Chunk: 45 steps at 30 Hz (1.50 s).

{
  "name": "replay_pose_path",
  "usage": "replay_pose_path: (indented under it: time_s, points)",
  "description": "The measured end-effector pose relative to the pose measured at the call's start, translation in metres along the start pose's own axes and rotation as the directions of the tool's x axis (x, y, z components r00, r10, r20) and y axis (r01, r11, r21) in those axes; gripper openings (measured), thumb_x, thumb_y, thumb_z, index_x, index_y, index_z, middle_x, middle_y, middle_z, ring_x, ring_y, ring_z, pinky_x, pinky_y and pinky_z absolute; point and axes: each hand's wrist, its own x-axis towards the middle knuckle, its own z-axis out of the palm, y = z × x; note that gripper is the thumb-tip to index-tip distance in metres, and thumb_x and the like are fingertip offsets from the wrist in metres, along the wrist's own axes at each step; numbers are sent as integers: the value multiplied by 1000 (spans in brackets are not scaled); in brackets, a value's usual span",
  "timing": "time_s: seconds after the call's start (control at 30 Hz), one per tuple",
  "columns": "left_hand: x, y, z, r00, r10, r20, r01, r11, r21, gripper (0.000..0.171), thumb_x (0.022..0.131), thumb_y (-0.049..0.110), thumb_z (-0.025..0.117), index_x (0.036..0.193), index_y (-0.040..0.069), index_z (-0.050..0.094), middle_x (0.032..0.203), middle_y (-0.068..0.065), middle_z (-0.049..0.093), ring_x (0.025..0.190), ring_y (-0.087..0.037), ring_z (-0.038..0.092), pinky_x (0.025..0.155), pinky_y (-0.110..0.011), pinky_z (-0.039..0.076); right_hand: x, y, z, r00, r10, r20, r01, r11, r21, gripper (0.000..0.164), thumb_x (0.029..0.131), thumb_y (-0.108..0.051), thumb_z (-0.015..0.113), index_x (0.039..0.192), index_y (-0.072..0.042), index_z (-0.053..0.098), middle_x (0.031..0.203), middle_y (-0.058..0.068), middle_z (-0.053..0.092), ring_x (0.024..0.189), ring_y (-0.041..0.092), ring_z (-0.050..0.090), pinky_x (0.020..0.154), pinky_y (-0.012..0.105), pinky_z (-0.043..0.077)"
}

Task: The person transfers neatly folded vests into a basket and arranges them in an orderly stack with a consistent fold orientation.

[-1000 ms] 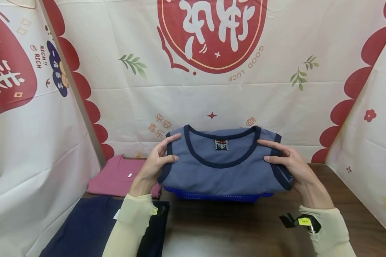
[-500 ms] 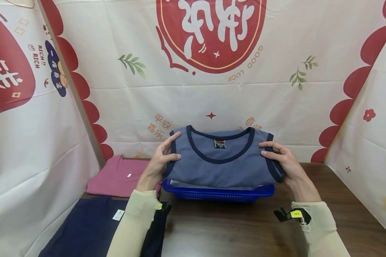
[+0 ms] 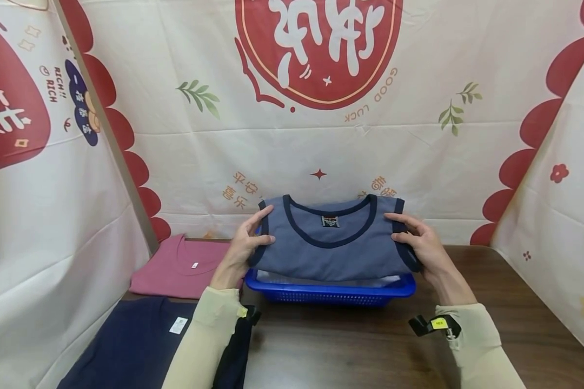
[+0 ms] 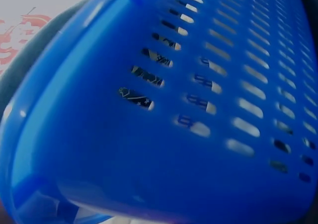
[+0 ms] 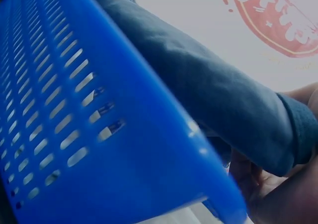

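A blue-grey sleeveless top [image 3: 328, 262] is held folded between the left hand [image 3: 243, 246] and the right hand [image 3: 429, 251], each side edge being pinched with the thumb and index finger laid on the upper face. Its long axis is stretched crosswise from hand to hand; the dark-trimmed neck opening is turned to the far side, with the neck label [image 3: 330, 221] facing back toward the wearer of the camera. The top is carried above a blue basket [image 3: 331, 294], whose near rim is seen just below and between the hands.

The basket is set on a brown wood-grain counter [image 3: 340, 346]. To the left of the left hand a folded pink shirt [image 3: 175, 278] is laid; a navy garment [image 3: 121, 340] with a white tag [image 3: 178, 325] is spread nearer than that hand. Beyond the hands a pale printed cloth [image 3: 272, 151] is hung, and both sides are closed in by similar cloth.

The remaining fingers of both hands are largely hidden by the top. Part of the navy garment is covered by the left sleeve [image 3: 199, 335]. A pale layer [image 3: 270, 277] is glimpsed inside the basket, but whether it is touched by the top cannot be told.
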Motion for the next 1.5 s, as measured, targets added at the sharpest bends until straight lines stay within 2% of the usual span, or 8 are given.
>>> replay_pose_path:
  time_s: [0.2, 0.37, 0.53, 0.7, 0.8, 0.97, 1.2, 1.5]
  points:
    - [0, -2, -2, 1000, -10, 14, 9, 997, 72, 87, 82, -8, 65, 159, 24, 43, 169, -1, 31, 107, -16, 62, 76, -25, 58, 1, 3, 3, 1000, -4, -28, -3, 974, -227, 52, 103, -16, 59, 154, -14, 50, 163, 14, 37, 96, 1, 63, 76, 21, 56]
    - [2, -3, 0, 1000, 2, 16, -5, 980, 200, 89, 81, -6, 65, 161, 23, 39, 171, 0, 27, 128, -20, 54, 88, -23, 51, 2, 5, 6, 998, -48, -26, 33, 902, -430, 53, 103, -13, 57, 155, -11, 48, 165, 25, 32, 111, 18, 62, 79, 25, 53]
    - [4, -4, 2, 1000, -3, -25, 11, 949, 315, 84, 85, 0, 71, 160, 24, 41, 171, 1, 26, 147, -24, 43, 96, -22, 46, 3, 8, 11, 994, -105, -4, 85, 831, -549, 58, 97, -12, 66, 153, -5, 50, 163, 29, 35, 145, 48, 38, 102, 49, 45]
    - [3, -4, 3, 999, -8, -40, 23, 921, 388, 82, 87, 3, 72, 160, 21, 40, 167, -10, 35, 134, -32, 56, 96, -29, 51, 3, 9, 15, 996, -92, -5, 73, 826, -559, 62, 94, -5, 67, 153, -2, 48, 163, 30, 33, 151, 52, 27, 109, 61, 37]
    - [3, -5, 3, 999, -5, -54, 29, 893, 449, 79, 88, 6, 74, 159, 20, 41, 168, -13, 33, 144, -34, 47, 107, -41, 48, 3, 10, 16, 996, -90, -9, 69, 819, -570, 62, 93, -2, 65, 152, -2, 49, 164, 30, 32, 152, 53, 24, 112, 65, 36]
    - [6, -7, 4, 996, 32, -80, 19, 827, 562, 75, 89, 10, 77, 157, 18, 46, 170, -13, 29, 160, -32, 18, 126, -53, 27, 5, 14, 18, 993, -120, -4, 92, 779, -620, 60, 92, 0, 63, 151, -1, 50, 162, 32, 34, 151, 54, 27, 111, 66, 38]
    - [5, -6, 10, 992, 68, -101, 23, 709, 705, 76, 88, 7, 77, 157, 18, 45, 169, -21, 26, 159, -37, 22, 125, -55, 29, 6, 14, 22, 992, -127, -14, 86, 750, -656, 62, 91, 0, 63, 152, -2, 50, 163, 31, 33, 150, 54, 29, 111, 67, 37]
    - [6, -6, 9, 992, 83, -94, 15, 666, 746, 77, 87, 6, 77, 157, 19, 46, 168, -21, 29, 158, -38, 24, 123, -57, 31, 6, 14, 26, 986, -166, 3, 117, 680, -724, 61, 90, -1, 62, 150, 0, 51, 159, 33, 37, 147, 55, 32, 110, 68, 38]
